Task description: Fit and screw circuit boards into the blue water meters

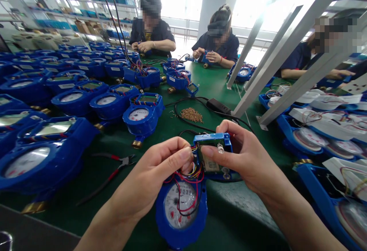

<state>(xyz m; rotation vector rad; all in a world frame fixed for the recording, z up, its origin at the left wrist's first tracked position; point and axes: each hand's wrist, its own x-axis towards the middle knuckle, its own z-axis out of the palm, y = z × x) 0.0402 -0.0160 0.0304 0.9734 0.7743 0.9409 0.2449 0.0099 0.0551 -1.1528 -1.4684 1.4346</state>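
Observation:
A blue water meter (181,212) with a round white dial lies in front of me on the green table (218,90). Red, black and coloured wires (189,176) run from it up to a small blue electronics module (213,155) with a circuit board. My left hand (156,174) is closed in a pinch on the wires at the module's left side. My right hand (243,159) grips the module from the right, thumb pressed on the board.
Rows of blue water meters (69,98) fill the left of the table. Red-handled pliers (114,170) lie left of my hands. A pile of small brass screws (191,114) and a black adapter (218,106) sit behind. Three people work across the table. Metal struts (286,63) rise at right.

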